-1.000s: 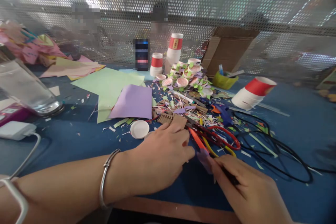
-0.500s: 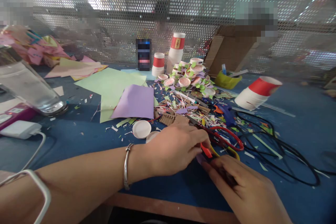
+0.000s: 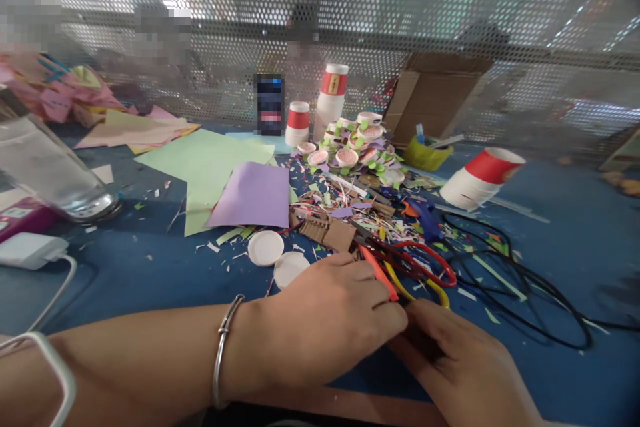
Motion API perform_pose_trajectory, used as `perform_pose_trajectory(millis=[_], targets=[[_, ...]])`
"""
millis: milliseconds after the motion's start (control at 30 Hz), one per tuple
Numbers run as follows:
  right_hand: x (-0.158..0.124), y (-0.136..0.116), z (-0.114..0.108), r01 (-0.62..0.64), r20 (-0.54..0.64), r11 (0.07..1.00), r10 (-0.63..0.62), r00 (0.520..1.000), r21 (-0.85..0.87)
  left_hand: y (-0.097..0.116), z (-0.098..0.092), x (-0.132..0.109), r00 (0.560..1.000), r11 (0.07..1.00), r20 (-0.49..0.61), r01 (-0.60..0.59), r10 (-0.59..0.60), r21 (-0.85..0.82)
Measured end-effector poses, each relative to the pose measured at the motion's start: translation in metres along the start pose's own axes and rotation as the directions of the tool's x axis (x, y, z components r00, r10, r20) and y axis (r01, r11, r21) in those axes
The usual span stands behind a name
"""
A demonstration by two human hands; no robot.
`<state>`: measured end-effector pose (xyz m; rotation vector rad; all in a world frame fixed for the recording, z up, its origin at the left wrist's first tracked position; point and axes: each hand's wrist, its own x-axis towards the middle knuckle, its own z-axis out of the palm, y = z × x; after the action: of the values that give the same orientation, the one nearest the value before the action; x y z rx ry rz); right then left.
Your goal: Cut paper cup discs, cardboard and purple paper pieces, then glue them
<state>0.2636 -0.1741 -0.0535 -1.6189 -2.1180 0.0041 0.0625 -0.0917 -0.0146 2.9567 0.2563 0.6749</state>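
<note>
My left hand (image 3: 335, 320), wearing a silver bangle (image 3: 220, 347), is curled over the table's front area with its fingertips bent down. It meets my right hand (image 3: 465, 353), whose fingers are also closed. What they pinch between them is hidden. Just beyond the fingers lie red-handled scissors (image 3: 435, 255), a yellow loop handle (image 3: 437, 291) and an orange strip-like tool (image 3: 379, 270). Two white round discs (image 3: 266, 248) rest by my left knuckles, the nearer one partly covered. A purple paper sheet (image 3: 255, 193) lies on a larger green sheet (image 3: 200, 157).
Paper scraps surround a pile of small decorated cup bottoms (image 3: 367, 137). Stacked paper cups (image 3: 330, 103) stand behind; another stack (image 3: 483, 180) lies tilted at right. A black cable (image 3: 550, 280) loops across the right. A glass of water (image 3: 60, 167) and white charger (image 3: 33, 250) are left.
My left hand has moved toward the front edge and closed in on my right hand. The purple scrap seen between my fingers is now hidden. The orange tool and second disc show more.
</note>
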Motion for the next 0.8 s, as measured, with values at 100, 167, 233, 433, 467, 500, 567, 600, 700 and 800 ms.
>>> perform_pose_trajectory(millis=[100, 167, 233, 433, 467, 500, 567, 600, 700, 800], targets=[[-0.002, -0.001, -0.002, -0.017, 0.015, 1.0, 0.017, 1.0, 0.026, -0.004, -0.001, -0.002, 1.0, 1.0, 0.021, 0.017, -0.016, -0.017], [-0.003, -0.002, -0.004, -0.026, 0.008, 0.998, 0.025, 1.0, 0.052, -0.009, -0.001, -0.003, 0.998, 0.999, 0.048, 0.039, -0.038, -0.025], [-0.003, -0.003, -0.006, -0.028, 0.01, 0.997, 0.027, 1.0, 0.072, -0.011, -0.001, -0.003, 0.996, 0.998, 0.077, 0.054, -0.052, -0.032], [-0.008, 0.0, -0.012, -0.051, 0.025, 0.995, 0.049, 0.998, 0.086, 0.002, -0.006, -0.001, 0.996, 1.0, 0.084, 0.012, -0.011, -0.014], [-0.009, 0.001, -0.012, -0.047, 0.026, 0.995, 0.045, 0.999, 0.086, 0.006, -0.007, 0.0, 0.996, 1.0, 0.084, 0.0, 0.001, -0.016], [-0.009, 0.001, -0.011, -0.038, 0.022, 0.995, 0.036, 0.999, 0.087, 0.01, -0.008, 0.0, 0.997, 1.0, 0.078, -0.006, 0.006, -0.006], [-0.011, 0.002, -0.011, -0.017, -0.004, 0.996, 0.017, 1.0, 0.091, 0.017, -0.007, 0.0, 0.994, 1.0, 0.105, 0.0, -0.002, 0.019], [-0.011, 0.002, -0.01, -0.008, -0.008, 0.996, 0.009, 1.0, 0.093, 0.019, -0.006, -0.001, 0.993, 1.0, 0.121, 0.011, -0.013, 0.019], [-0.013, 0.003, -0.01, -0.015, 0.043, 0.995, 0.01, 0.999, 0.1, 0.02, -0.004, -0.002, 0.987, 0.998, 0.158, 0.043, -0.035, -0.047], [-0.014, 0.005, -0.011, -0.039, 0.099, 0.992, 0.027, 0.995, 0.118, 0.017, -0.003, -0.003, 0.985, 0.994, 0.171, 0.039, -0.021, -0.105]])
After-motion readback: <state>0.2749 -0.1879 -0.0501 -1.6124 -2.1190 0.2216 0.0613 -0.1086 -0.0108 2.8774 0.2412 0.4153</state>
